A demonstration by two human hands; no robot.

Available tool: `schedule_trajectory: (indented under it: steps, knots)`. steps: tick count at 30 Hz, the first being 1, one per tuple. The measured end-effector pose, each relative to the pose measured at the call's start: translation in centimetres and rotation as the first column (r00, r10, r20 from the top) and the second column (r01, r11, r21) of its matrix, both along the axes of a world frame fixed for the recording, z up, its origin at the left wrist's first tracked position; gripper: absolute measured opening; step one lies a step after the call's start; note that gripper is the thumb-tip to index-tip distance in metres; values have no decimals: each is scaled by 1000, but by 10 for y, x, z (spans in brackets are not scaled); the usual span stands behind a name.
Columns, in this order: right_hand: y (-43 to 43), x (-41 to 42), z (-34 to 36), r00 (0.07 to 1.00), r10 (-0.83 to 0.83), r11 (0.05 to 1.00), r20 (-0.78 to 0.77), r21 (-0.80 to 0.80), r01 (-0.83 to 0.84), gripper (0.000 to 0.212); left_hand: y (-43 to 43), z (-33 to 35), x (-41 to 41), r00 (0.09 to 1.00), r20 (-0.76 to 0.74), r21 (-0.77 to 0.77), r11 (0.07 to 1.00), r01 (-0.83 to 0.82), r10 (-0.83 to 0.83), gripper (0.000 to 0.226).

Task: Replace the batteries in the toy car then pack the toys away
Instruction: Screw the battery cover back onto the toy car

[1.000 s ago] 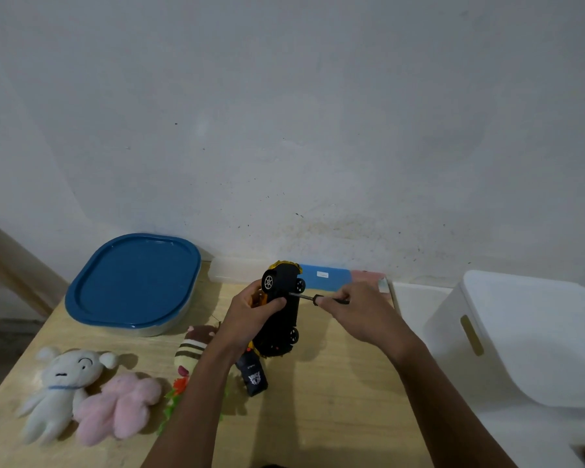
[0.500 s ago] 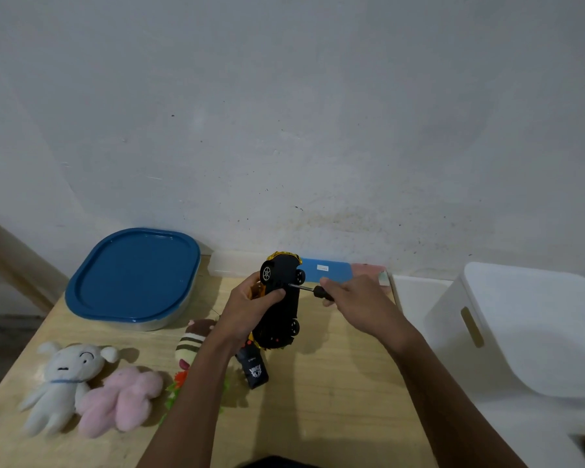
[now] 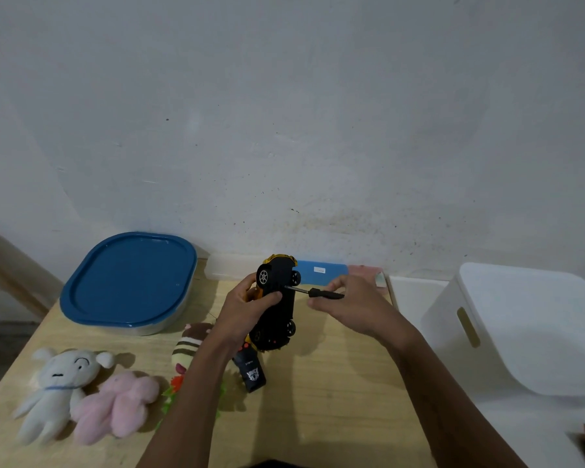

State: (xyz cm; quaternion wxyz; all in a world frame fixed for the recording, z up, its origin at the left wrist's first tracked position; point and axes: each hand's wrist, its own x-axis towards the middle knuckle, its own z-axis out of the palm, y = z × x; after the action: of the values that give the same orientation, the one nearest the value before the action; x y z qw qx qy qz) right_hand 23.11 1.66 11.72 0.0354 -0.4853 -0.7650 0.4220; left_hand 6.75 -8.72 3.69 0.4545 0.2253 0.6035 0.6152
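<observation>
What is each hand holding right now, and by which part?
The left hand grips the toy car round its middle. The right hand pinches the screwdriver by its black handle, tip against the car's underside.

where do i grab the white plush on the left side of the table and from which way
Take the white plush round its torso, just below the big head, coming down from above on the side toward the table's left edge. It lies flat, face up, and the pink plush crowds its other side, so probably only the outer flank leaves room for fingers.
</observation>
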Motion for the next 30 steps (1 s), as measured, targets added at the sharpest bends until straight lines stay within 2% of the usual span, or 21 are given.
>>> schedule_trajectory:
  steps: [3,7,13,17,24,28,30]
  knots:
    - [5,3,-1,999,35,999,9,39,-35,26,-2,1,0,1000,6,-1,1000,5,-5,31]
    - [8,5,-5,998,51,998,22,33,-52,40,-1,3,2,1000,14,4,1000,12,-12,31]
    - [9,12,-8,996,92,993,18,66,-93,30,-1,3,4,1000,19,-4,1000,12,-12,33]
    - [12,11,-10,996,89,994,14,66,-90,41,-1,4,6,999,37,7,1000,9,-9,33]
    - [17,17,-12,993,116,990,4,77,-116,27,3,0,10,1000,31,4,1000,1,-1,35]
    - [25,20,-12,993,113,984,-20,140,-109,37,4,0,16,999,49,-5,1000,-10,10,33]
    - [26,21,-12,990,138,983,11,117,-138,41,4,-1,19,997,73,-11,1000,-21,22,35]
